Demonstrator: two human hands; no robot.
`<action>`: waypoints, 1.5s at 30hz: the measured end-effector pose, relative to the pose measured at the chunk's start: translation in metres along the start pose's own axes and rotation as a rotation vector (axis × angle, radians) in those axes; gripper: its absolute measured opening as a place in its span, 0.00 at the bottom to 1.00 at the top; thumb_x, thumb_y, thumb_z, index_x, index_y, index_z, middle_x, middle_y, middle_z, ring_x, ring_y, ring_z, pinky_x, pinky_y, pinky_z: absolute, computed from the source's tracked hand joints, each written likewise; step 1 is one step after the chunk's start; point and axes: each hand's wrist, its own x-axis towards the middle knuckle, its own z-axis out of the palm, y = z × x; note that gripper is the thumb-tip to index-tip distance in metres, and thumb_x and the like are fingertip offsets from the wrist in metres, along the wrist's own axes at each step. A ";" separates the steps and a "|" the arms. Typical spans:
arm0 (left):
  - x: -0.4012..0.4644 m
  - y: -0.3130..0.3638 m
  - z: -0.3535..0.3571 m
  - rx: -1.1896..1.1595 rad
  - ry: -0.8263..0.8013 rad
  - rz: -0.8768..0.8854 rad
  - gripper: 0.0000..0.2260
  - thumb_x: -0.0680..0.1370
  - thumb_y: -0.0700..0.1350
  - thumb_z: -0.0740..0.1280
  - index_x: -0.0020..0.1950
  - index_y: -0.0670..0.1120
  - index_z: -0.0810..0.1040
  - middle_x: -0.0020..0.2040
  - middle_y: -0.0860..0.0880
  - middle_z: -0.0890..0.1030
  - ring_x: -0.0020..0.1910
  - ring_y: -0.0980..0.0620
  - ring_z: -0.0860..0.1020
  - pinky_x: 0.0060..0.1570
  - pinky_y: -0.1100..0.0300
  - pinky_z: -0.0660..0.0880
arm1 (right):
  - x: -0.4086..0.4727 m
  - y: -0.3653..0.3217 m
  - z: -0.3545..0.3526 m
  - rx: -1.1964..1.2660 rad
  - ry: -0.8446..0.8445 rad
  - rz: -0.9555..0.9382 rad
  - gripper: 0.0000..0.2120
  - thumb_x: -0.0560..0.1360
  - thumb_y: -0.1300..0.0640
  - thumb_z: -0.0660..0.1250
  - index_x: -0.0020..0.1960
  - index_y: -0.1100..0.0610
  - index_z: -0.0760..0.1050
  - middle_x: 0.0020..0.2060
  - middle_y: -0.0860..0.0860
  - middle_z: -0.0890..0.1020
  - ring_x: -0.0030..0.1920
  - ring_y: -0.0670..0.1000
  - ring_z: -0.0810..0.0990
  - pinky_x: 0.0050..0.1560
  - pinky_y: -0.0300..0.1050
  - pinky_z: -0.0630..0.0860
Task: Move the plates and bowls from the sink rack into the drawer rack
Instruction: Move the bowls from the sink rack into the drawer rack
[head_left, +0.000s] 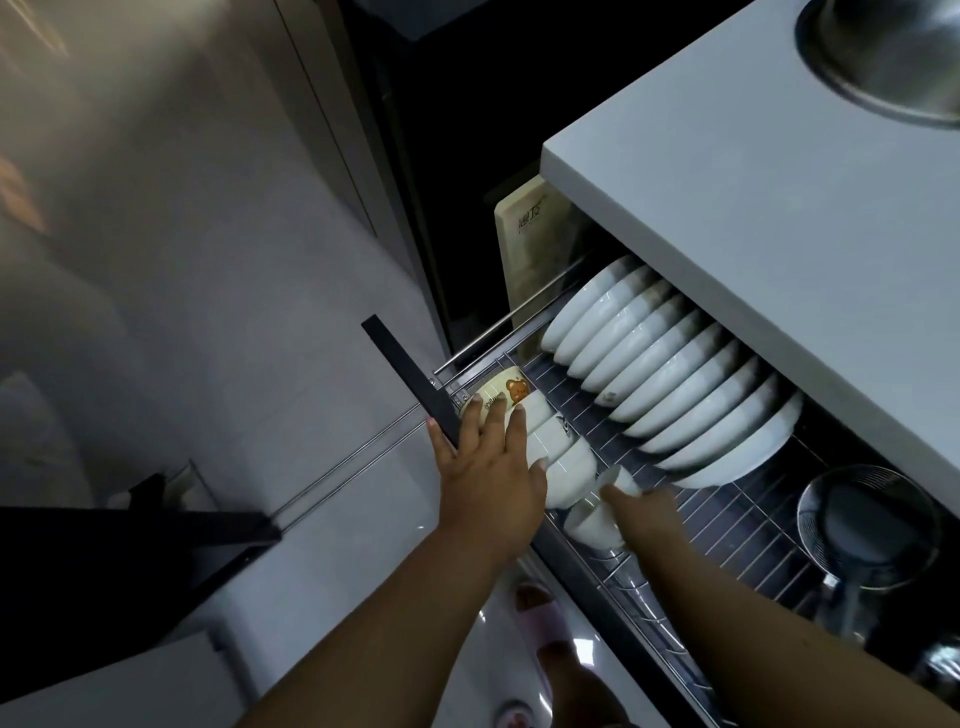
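Note:
The wire drawer rack (727, 525) is pulled out under the counter. Several white plates (670, 374) stand on edge in a row along its far side. A row of white bowls (556, 447) lies on its side at the near left, with a bear-printed bowl (506, 389) at the far end. My left hand (488, 467) rests with spread fingers on top of this bowl row. My right hand (644, 514) grips a small white bowl (597, 519) at the near end of the row, tipped on its side.
The grey countertop (753, 171) overhangs the drawer, with a steel basin (883, 57) at top right. A wooden cutting board (530, 244) stands behind the rack. A round steel strainer (867, 525) sits in the rack's right side. Dark drawer fronts (410, 379) stick out at left.

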 end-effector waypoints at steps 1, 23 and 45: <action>0.000 0.000 0.001 0.005 0.008 0.002 0.31 0.76 0.58 0.43 0.75 0.48 0.63 0.75 0.47 0.63 0.76 0.44 0.54 0.68 0.37 0.35 | 0.011 0.006 0.005 -0.002 -0.015 0.001 0.42 0.54 0.37 0.70 0.57 0.64 0.72 0.50 0.61 0.81 0.48 0.60 0.82 0.51 0.59 0.80; 0.000 0.000 0.003 0.039 0.004 -0.004 0.27 0.77 0.55 0.48 0.75 0.48 0.60 0.75 0.48 0.61 0.76 0.45 0.52 0.69 0.36 0.34 | 0.011 -0.029 0.012 -0.169 -0.084 -0.038 0.30 0.71 0.43 0.69 0.57 0.69 0.71 0.46 0.59 0.77 0.48 0.57 0.77 0.45 0.46 0.69; -0.091 0.053 -0.023 -0.185 0.004 0.155 0.22 0.81 0.53 0.54 0.74 0.45 0.62 0.71 0.49 0.68 0.72 0.51 0.61 0.75 0.52 0.41 | -0.160 -0.008 -0.129 -0.011 0.150 -0.434 0.08 0.74 0.47 0.65 0.46 0.52 0.74 0.34 0.46 0.78 0.32 0.48 0.76 0.34 0.42 0.70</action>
